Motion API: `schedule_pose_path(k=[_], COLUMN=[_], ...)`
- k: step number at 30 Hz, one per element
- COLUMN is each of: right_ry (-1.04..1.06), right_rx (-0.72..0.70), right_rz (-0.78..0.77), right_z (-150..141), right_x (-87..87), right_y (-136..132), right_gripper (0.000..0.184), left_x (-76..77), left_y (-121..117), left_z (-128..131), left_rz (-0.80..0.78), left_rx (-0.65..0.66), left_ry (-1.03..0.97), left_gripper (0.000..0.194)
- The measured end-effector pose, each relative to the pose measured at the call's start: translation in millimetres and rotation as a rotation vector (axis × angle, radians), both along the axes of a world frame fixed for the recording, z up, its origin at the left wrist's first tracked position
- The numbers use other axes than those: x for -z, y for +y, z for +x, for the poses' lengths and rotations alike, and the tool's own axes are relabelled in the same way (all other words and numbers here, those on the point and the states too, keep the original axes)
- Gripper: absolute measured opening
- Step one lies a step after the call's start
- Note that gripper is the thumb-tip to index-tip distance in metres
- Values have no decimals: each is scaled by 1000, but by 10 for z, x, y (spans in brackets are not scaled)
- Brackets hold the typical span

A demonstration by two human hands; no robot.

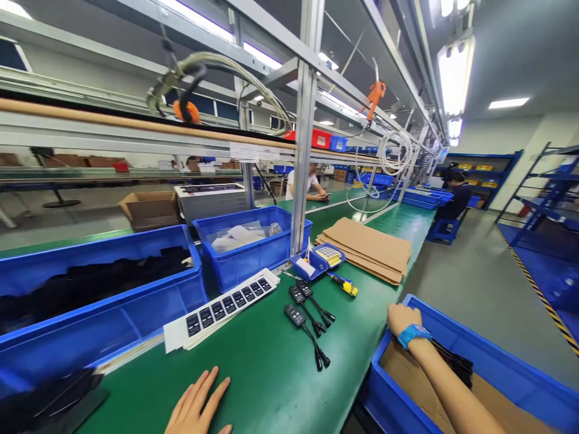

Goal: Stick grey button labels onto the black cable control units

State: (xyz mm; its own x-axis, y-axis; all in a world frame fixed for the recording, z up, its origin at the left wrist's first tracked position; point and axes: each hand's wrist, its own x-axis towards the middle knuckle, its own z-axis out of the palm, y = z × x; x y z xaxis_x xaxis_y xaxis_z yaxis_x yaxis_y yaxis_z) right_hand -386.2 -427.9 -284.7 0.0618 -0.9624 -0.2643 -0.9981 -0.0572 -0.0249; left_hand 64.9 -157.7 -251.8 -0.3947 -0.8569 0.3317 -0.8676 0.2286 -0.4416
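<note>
Glossy green workbench (pixel 266 386) | three black rectangular plastic modules (pixel 296 314) with forked leads lie beyond the left hand (pixel 196 402); a careless sweep could snag the leads | blue plastic bin (pixel 500 369), right: slim black pieces (pixel 458 365) on brown cardboard (pixel 398 375) | right hand (pixel 404 318) curled by its corner, grip hidden; left hand spread, palm down

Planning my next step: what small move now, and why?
Perhaps raise the right hand clear of the bin: it is curled near the rim, its palm hidden, so lifting may show whether it holds anything. The left hand lies spread on the table.
</note>
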Motion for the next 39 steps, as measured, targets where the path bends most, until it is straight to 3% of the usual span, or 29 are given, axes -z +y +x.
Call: schedule_pose_path(k=[3,6,9,13,16,19,22,24,27,30,35,37,39], right_ry=[-200,-359,-397,-431,-481,-683,-1076,-1191,-905,-645,-762,-813,-847], right_rx=[-303,-608,-659,-699,-833,-973,-868,-726,-660,-692,-715,-770,-874], right_rz=[-126,-117,-44,19,36,114,163,120,87,94,-13,-61,1], right_z=[773,1569,2126,2453,2529,2549,2493,2399,2219,2068,1915,1881,1870], right_x=[-324,-310,-130,-30,-109,-213,-323,-410,-508,-488,-342,-350,-405], right_y=[-56,-70,-19,369,870,1290,1475,1515,1586,1710,1831,1828,1804], right_gripper=[39,48,60,60,61,62,57,42,15,9,14,19,21], left_x=[-77,-148,-188,-264,-390,-504,-542,-537,-531,-554,-596,-585,-555], left_y=[37,79,107,115,92,64,61,71,89,108,133,132,125], left_z=[-62,-113,-151,-234,-336,-413,-448,-464,-499,-536,-545,-523,-489], left_rz=[30,77,197,437,561,617,681,696,619,523,482,486,499], left_rx=[-40,-68,-112,-246,-325,-273,-172,-130,-110,-144,-185,-169,-153], left_ry=[15,72,167,364,467,537,576,603,751,896,1042,1075,1086], left_gripper=[72,62,57,59,59,59,60,61,50,41,34,32,31])
